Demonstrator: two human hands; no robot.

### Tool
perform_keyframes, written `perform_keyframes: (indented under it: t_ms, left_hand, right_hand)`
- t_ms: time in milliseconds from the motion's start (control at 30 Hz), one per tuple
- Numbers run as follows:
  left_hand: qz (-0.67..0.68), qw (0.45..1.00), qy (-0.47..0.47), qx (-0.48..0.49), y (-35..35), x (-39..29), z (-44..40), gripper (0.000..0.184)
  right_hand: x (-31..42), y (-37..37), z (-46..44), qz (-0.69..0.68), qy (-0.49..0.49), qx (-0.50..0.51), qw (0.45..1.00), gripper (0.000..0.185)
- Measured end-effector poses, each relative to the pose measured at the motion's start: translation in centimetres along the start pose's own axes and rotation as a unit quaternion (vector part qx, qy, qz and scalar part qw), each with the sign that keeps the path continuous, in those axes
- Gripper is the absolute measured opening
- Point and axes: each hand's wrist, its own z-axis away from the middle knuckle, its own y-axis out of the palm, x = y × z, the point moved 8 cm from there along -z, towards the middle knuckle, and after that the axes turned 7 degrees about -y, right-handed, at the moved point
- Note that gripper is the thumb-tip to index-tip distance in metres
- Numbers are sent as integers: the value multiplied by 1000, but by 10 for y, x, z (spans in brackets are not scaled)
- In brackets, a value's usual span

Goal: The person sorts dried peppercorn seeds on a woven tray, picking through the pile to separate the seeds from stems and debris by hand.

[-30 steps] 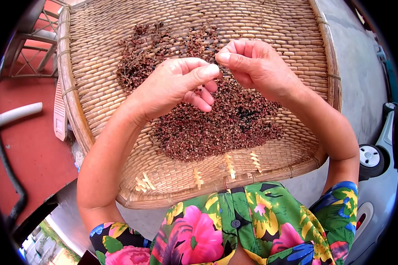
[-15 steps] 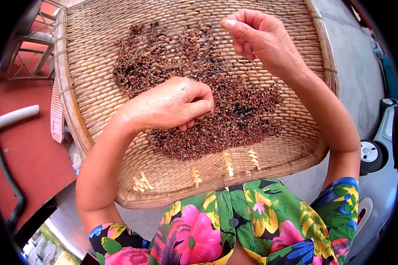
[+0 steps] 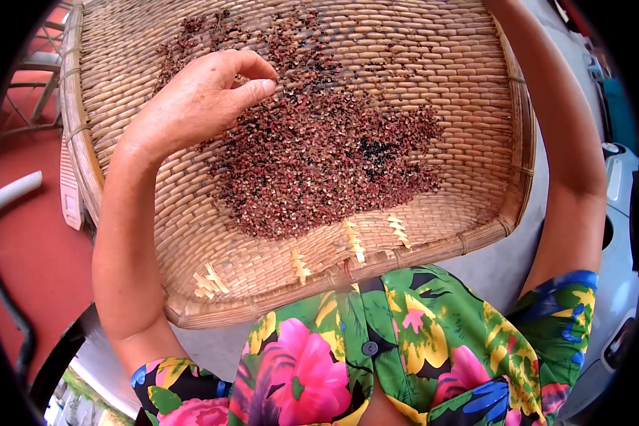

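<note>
A large woven bamboo tray [image 3: 468, 85] lies before me, bearing a spread of dried reddish-brown husks [image 3: 298, 163] mixed with small black seeds [image 3: 383, 149]. These look like dried peppercorns, though the kind is not certain. Over the left part of the spread hovers my left hand [image 3: 213, 92], its thumb and forefinger tips brought together in a pinch. Anything between those tips is too small to make out. My right forearm [image 3: 561, 106] reaches up past the tray's right rim, and the hand itself is cut off by the top edge of the view.
Pale zigzag woven strips [image 3: 353, 240] mark the tray's near side. To the left are a bamboo chair frame [image 3: 39, 92], a white pipe end [image 3: 11, 195] and a dark hose [image 3: 7, 305] on red flooring. A pale blue toy-like vehicle [image 3: 621, 184] stands at right.
My left hand has moved up and left from the middle of the husks. My right hand has gone from above the tray up and right, out of the view. The view has shifted slightly.
</note>
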Motion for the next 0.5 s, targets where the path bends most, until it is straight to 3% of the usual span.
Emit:
perform_keyframes:
  t_ms: [33,100,133,167,233,400,500]
  left_hand:
    - [10,1000,-13,11,-2,1,2,28]
    - [0,1000,-3,17,-4,0,3,29]
    - [2,1000,-9,11,-7,3,4,29]
    - [3,1000,-5,4,-10,0,3,29]
    - [14,999,13,-33,-17,-3,3,30]
    - [27,1000,-17,-1,-12,2,2,28]
    - [29,999,24,0,-8,-4,2,25]
  right_hand:
    - [7,20,22,0,-3,8,1000,32]
    - [29,82,73,61,-144,212,965,17]
    - [54,102,107,141,-204,236,939,14]
    - [51,103,107,118,-157,258,946,15]
    - [59,116,113,106,-143,259,949,16]
    - [67,142,89,102,-149,205,962,18]
    - [62,153,82,156,-118,219,956,20]
